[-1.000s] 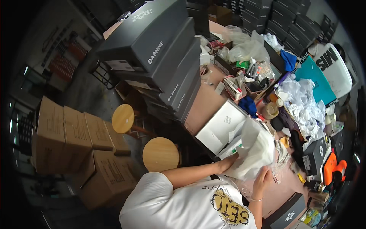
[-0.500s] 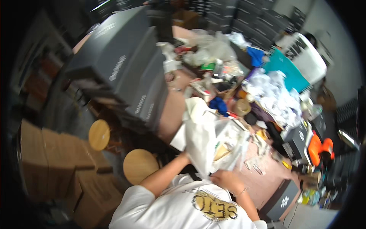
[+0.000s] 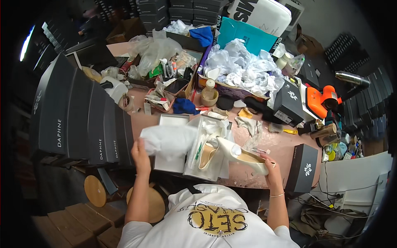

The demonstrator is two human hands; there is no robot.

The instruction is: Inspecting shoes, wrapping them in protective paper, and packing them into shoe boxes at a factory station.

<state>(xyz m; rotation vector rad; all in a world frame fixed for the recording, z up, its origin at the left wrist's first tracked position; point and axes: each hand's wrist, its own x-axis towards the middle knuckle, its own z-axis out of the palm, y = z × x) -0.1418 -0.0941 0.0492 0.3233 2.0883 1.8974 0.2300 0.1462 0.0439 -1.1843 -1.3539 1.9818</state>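
Observation:
My left hand (image 3: 141,159) grips the edge of a crumpled white translucent wrapper (image 3: 169,140), blurred by motion. Beneath the wrapper lies a flat grey-white box part (image 3: 168,163), perhaps a lid. To its right, an open shoebox (image 3: 221,170) lined with white paper holds a cream shoe (image 3: 207,155) with a tan insole. My right hand (image 3: 273,171) is closed around one end of a matching cream pump (image 3: 244,157), held up beside the box's right edge. White stuffing shows inside that pump's toe.
Dark shoeboxes (image 3: 74,120) stand in a row at the left. Behind the open box are a carton of crumpled white paper (image 3: 244,70), a small jar (image 3: 209,93) and a blue cloth (image 3: 184,106). A dark shoebox (image 3: 304,168) and an orange device (image 3: 316,102) are at right.
My view has turned and levelled. Both hands were together at the white wrapping; now they are apart, with the wrapper at the left and the pump lifted in my right hand.

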